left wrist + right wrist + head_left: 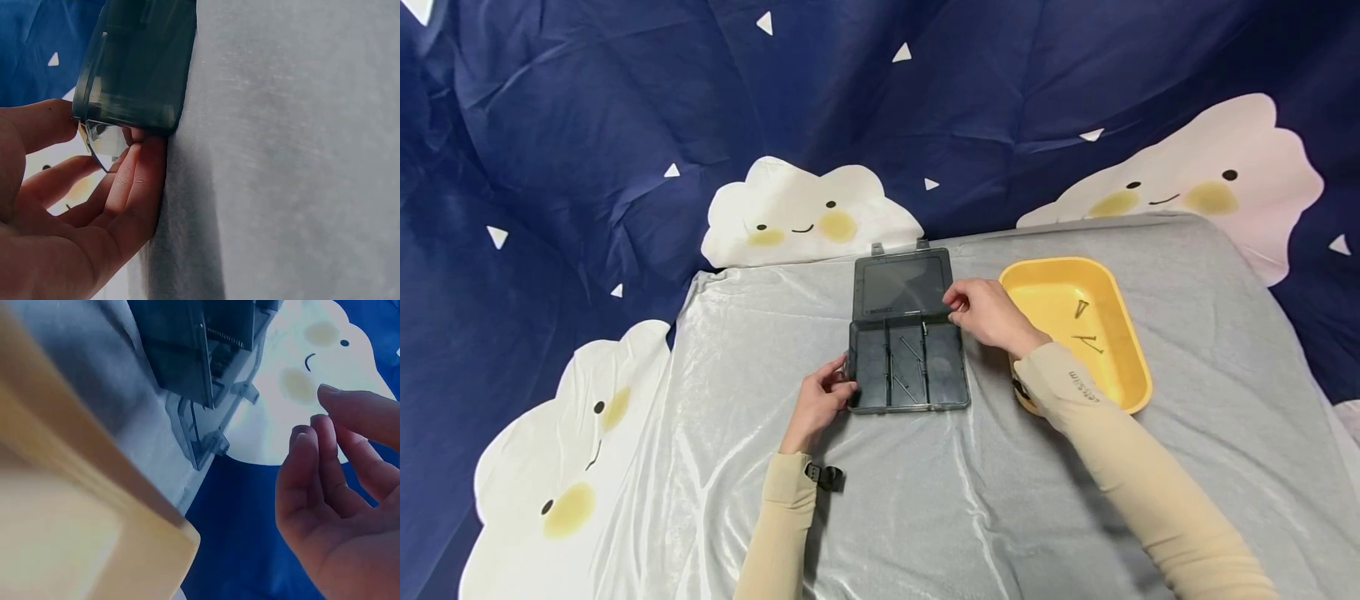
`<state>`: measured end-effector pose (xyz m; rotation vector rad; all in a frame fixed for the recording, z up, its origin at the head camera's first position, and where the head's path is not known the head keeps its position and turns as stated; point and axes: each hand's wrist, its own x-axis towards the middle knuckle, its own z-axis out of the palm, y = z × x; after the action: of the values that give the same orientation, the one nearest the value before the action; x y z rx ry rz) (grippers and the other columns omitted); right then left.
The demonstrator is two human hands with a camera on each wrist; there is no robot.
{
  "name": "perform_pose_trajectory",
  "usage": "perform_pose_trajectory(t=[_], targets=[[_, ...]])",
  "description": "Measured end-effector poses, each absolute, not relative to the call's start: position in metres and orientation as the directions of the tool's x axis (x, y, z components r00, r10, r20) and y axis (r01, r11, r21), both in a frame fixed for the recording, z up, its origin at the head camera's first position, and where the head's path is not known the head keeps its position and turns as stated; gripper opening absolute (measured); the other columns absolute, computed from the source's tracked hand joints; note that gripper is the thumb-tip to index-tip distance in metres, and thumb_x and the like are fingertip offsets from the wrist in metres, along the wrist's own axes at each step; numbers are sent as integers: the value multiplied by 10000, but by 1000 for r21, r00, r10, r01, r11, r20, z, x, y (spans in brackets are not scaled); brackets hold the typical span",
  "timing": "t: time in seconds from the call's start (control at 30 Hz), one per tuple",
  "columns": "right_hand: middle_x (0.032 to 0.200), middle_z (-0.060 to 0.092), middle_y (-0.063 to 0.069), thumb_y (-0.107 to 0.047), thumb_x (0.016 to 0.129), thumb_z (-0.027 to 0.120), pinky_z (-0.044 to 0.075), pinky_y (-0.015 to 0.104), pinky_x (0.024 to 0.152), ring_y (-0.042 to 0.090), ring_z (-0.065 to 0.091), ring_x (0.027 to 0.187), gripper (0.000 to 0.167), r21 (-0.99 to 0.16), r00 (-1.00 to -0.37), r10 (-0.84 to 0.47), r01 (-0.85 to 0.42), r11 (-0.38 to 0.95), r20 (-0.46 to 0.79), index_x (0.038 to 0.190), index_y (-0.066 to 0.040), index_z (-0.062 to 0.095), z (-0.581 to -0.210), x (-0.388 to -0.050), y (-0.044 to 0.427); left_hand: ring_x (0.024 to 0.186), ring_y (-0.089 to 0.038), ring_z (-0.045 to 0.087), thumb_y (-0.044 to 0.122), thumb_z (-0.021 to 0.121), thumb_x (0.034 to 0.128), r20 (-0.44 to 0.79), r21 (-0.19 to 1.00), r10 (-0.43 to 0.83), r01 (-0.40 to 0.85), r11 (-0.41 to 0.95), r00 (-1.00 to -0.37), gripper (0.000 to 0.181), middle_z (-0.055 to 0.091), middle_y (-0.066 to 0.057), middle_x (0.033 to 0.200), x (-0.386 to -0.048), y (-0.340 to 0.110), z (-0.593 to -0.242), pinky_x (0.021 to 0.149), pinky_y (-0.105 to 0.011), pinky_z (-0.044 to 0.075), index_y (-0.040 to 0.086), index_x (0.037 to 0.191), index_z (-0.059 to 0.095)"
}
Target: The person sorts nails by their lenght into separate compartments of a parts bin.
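Note:
A dark translucent compartment box [871, 367] lies with its lid [902, 285] swung back on the grey cloth. Several long screws [901, 382] lie in its middle compartment. My left hand [820, 402] holds the box's left side; in the left wrist view the thumb is on the upper edge and the fingers [147, 187] are against the side wall. Above the box's right rear corner hovers my right hand [988, 312], loosely bent. In the right wrist view, thumb and fingertips stand apart with nothing visible between them.
To the right of the box stands a yellow tray [1131, 354], partly covered by the right forearm. A few screws [1081, 309] lie inside it. A navy curtain [820, 100] with clouds hangs behind the cloth-covered table [910, 500].

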<state>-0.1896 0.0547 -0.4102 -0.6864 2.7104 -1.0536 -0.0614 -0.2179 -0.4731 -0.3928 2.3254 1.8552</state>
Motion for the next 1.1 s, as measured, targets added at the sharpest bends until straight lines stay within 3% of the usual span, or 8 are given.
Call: perform_pose_trajectory(t=[0.33, 0.57, 1.1], targets=[[875, 679, 117, -21, 839, 626, 460, 346, 778, 242, 614, 830, 161, -651, -889, -457, -364, 666, 30, 987, 1, 684, -400, -192, 75, 763, -104, 581, -45, 630, 855, -278, 937, -114, -295, 186, -954, 599, 572, -301, 1172, -65, -220, -482, 606, -228, 496, 8, 1426, 455], [870, 675, 125, -53, 861, 616, 442, 339, 768, 254, 606, 829, 140, -640, -902, -429, -353, 683, 40, 980, -10, 677, -391, -194, 93, 696, -62, 553, -6, 653, 860, -274, 936, -161, -301, 183, -948, 586, 593, -227, 1136, -69, -224, -505, 577, -197, 474, 87, 1417, 495], [891, 676, 150, -76, 899, 556, 407, 353, 748, 269, 591, 827, 170, -606, -945, -310, -306, 735, 102, 990, -4, 681, -371, -201, 143, 645, -78, 528, -8, 651, 858, -241, 941, -160, -271, 203, -957, 570, 612, -163, 1045, -68, -224, -505, 553, -207, 454, 72, 1404, 508]])
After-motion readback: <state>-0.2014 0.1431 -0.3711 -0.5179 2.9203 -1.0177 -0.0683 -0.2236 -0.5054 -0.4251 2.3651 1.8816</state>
